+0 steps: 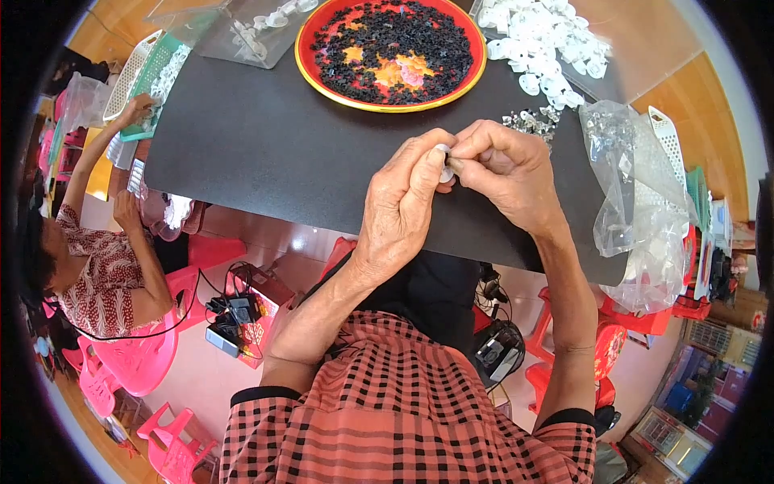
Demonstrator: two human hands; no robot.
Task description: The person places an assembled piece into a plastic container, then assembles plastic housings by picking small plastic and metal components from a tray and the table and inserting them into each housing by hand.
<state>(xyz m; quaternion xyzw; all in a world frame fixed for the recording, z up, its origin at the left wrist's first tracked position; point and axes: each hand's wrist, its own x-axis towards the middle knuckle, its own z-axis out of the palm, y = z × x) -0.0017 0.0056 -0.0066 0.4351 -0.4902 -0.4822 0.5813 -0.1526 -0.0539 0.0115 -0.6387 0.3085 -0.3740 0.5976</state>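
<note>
My left hand (397,211) is closed around a small white plastic piece (447,173), its thumb pressed along the piece. From the right, my right hand (512,176) meets it with thumb and forefinger pinched at the white piece. A dark spot shows between the fingertips; whether it is a separate small black part I cannot tell. Both hands are over the dark table (266,153), near its front edge. Beyond them stands a round red tray with a yellow rim (387,107), holding many small black parts (347,68).
White plastic pieces (548,48) are heaped at the back right, with small metallic parts (532,123) nearer. A clear plastic bag (621,177) hangs over the right edge. A clear bin (250,44) stands back left. At left, a co-worker (105,266) reaches into a green basket (149,121).
</note>
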